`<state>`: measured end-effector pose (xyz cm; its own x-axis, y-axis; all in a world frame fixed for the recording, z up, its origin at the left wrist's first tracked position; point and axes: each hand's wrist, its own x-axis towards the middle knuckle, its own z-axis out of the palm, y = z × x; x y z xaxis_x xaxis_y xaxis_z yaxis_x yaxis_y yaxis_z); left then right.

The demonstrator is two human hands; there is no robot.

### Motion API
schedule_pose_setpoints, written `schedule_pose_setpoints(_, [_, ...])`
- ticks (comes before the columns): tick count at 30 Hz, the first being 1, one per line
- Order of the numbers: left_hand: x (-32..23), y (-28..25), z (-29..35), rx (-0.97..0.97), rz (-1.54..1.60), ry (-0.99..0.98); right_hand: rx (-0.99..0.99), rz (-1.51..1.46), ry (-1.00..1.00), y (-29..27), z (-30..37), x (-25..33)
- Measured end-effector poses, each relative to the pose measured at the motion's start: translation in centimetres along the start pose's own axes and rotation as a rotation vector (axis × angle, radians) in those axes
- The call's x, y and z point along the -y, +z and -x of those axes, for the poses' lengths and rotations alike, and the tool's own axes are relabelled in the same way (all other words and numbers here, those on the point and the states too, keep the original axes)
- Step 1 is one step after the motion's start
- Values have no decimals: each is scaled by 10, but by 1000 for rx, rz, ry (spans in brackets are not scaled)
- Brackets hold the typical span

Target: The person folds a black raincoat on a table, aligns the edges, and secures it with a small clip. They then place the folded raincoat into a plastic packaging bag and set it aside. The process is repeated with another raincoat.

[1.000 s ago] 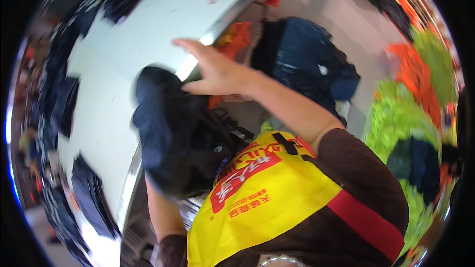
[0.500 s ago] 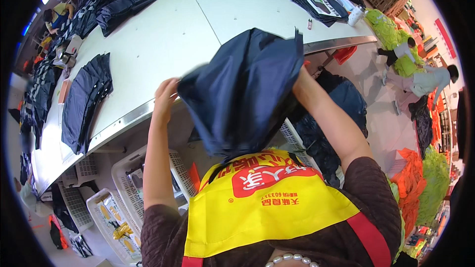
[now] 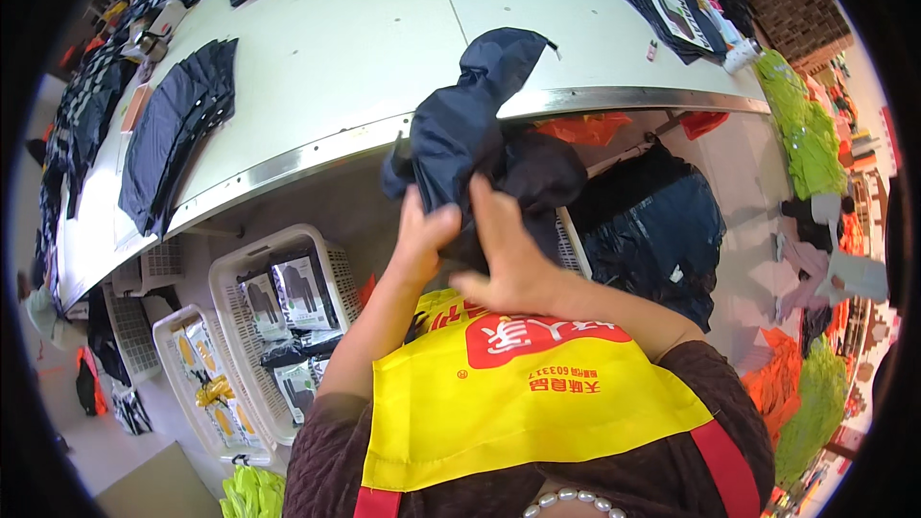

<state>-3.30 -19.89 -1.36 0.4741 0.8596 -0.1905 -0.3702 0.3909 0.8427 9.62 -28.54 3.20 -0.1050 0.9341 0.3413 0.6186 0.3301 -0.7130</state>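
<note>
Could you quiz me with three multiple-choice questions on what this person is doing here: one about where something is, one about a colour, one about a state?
1. Where does the folded stack of dark garments lie?
A. on the white table
B. in a basket
C. on the floor

2. What colour is the person's apron?
A. green
B. yellow
C. white

3. How is the dark garment held?
A. laid flat
B. bunched in both hands
C. hung on a hook

Answers: 1 A, it rests on the white table. 2 B, yellow with a red patch. 3 B, the left hand and right hand grip it, crumpled.
</note>
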Motion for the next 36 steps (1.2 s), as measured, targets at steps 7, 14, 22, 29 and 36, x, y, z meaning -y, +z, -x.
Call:
schedule_pose_setpoints(7, [-38, -8, -21, -33, 400, 173, 243, -67, 210, -90, -16, -91])
schedule_pose_setpoints(14, [-112, 58, -26, 61, -984, 358, 622, -605, 150, -66, -85, -111])
schedule_pose_setpoints(22, [-199, 18, -12, -533, -1377, 738, 22, -571, 6, -157, -139, -91])
schedule_pose_setpoints(29, [-115, 45, 63, -476, -1360, 500, 480, -1112, -702, -213, -174, -52])
schedule_pose_setpoints(36, [-49, -12, 26, -540, -749, 709, 1170, -709, 17, -163, -42, -161])
